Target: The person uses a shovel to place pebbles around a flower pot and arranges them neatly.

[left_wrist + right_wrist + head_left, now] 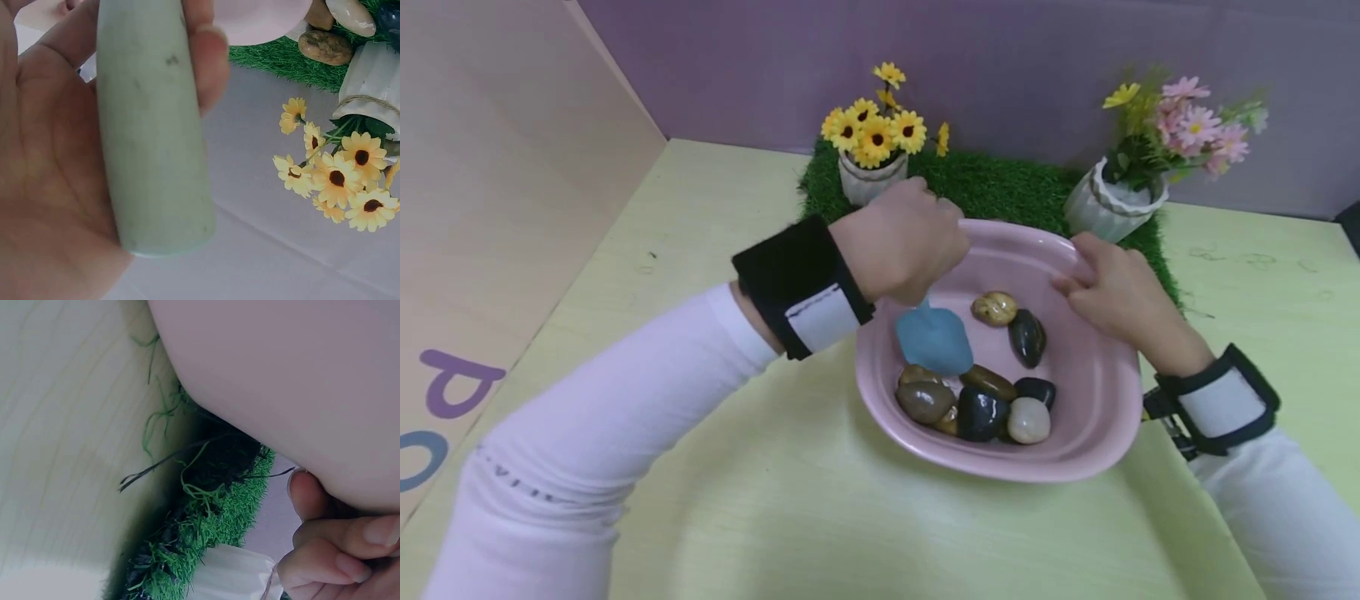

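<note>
Toward the back edge of the desk (737, 500), a pink basin (1105, 383) appears tipped forward, most of its glossy stones (981, 414) bunched at the near left. The left hand (898, 242) is wrapped round the handle (156, 137) of a blue scoop (934, 340) inside the basin; the right hand (1116, 292) grips the basin's far right rim. Should that one-sided hold slip or tilt further, stones could roll over the near rim; a jerk might knock the pot (871, 179) of yellow flowers. On the left panel (512, 125), a purple letter (462, 385) resembles d or p; the sleeve (542, 500) lettering is unreadable.
</note>
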Demonstrator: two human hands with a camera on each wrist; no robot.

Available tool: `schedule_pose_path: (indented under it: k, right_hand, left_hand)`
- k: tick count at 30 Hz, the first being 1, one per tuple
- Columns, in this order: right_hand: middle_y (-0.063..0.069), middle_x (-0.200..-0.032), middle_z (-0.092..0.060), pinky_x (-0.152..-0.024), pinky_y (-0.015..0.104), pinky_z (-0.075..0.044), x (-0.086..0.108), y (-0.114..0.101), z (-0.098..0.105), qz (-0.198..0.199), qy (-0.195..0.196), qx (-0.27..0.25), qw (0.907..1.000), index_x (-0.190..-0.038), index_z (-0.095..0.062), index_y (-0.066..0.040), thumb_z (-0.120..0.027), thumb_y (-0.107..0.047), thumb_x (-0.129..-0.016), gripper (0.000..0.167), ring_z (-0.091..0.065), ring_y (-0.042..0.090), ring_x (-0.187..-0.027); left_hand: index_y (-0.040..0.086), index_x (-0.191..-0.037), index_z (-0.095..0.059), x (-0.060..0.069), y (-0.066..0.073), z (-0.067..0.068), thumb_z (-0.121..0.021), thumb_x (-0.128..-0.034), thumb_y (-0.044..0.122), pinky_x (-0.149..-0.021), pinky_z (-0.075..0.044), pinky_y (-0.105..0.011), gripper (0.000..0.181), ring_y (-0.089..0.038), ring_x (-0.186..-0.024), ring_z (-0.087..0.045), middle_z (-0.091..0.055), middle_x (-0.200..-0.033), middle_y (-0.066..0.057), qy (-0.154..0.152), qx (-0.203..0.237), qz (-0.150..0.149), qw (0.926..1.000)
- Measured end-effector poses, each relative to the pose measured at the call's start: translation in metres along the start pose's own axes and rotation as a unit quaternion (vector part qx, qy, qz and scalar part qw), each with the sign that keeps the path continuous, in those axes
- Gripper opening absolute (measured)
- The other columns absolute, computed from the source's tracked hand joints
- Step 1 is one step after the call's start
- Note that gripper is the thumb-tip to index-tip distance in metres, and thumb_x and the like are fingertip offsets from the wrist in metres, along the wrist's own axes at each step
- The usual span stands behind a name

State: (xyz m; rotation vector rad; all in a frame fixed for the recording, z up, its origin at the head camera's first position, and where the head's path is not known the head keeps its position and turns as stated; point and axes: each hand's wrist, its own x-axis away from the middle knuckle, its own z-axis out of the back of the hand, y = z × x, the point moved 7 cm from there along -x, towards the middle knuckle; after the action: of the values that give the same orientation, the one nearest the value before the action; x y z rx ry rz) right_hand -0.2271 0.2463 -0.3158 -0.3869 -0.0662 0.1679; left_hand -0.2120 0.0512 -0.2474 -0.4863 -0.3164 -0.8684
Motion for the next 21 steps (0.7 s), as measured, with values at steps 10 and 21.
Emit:
schedule_pose_path:
  k: [10,21]
  right_hand:
    - [0.011,-0.067,-0.047,-0.052,0.034,-0.04,0.001,0.0,0.001,-0.005,0.0,-0.001,1.0,-0.097,-0.05,-0.004,-0.06,-0.02,-0.094,0.019,-0.052,0.027,-0.06]
    - [0.011,-0.066,-0.045,-0.049,0.034,-0.04,0.001,-0.001,-0.001,0.001,-0.002,-0.002,1.0,-0.095,-0.048,-0.004,-0.059,-0.019,-0.094,0.019,-0.051,0.026,-0.057]
  left_hand:
    - [0.019,-0.096,-0.068,-0.002,0.012,-0.006,-0.058,-0.0968,0.017,-0.102,-0.033,-0.037,0.011,-0.02,-0.094,-0.056,-0.071,-0.107,0.002,-0.013,-0.066,0.003,0.9977]
    - [0.019,-0.078,-0.052,-0.002,0.01,-0.017,-0.05,-0.101,0.012,-0.105,-0.023,-0.04,0.025,-0.023,-0.101,-0.05,-0.065,-0.094,0.001,-0.013,-0.052,0.001,0.9986]
